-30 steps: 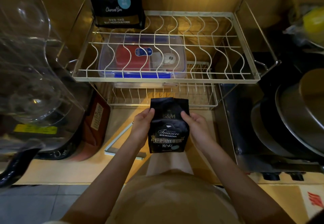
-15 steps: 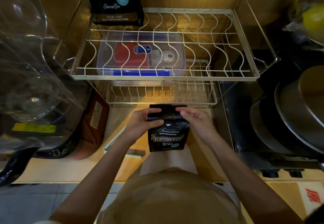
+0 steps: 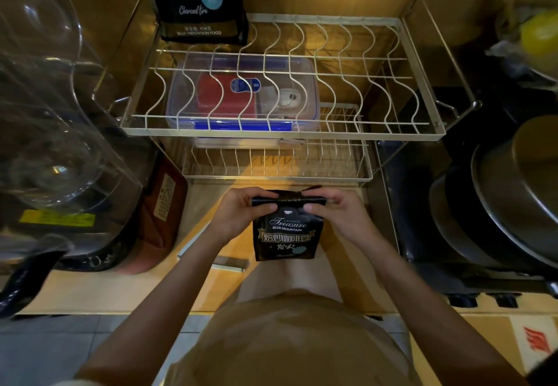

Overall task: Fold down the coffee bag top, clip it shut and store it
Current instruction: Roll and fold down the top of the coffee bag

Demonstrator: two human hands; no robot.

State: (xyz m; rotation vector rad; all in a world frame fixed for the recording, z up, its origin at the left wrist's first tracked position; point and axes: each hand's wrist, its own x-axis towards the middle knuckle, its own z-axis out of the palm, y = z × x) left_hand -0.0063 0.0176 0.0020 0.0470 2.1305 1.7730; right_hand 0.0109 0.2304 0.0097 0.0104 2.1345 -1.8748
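A small black coffee bag [image 3: 285,234] with gold lettering stands upright in front of me, just below the wire rack. Its top edge is rolled down towards me into a flat band. My left hand [image 3: 238,213] pinches the left end of that fold and my right hand [image 3: 338,213] pinches the right end, thumbs on the front. A long pale clip [image 3: 208,252] lies on the wooden counter to the left of the bag, partly hidden by my left forearm.
A two-tier wire dish rack [image 3: 280,135] stands behind the bag, with a clear blue-lidded box [image 3: 241,95] under its upper tier. A bigger black coffee bag [image 3: 196,2] stands at the rack's back left. Glass vessels [image 3: 45,144] crowd the left; stacked pans [image 3: 498,198] fill the right.
Both hands have slid from the bag's sides up to its top edge and folded it down towards me, so the bag now looks shorter.
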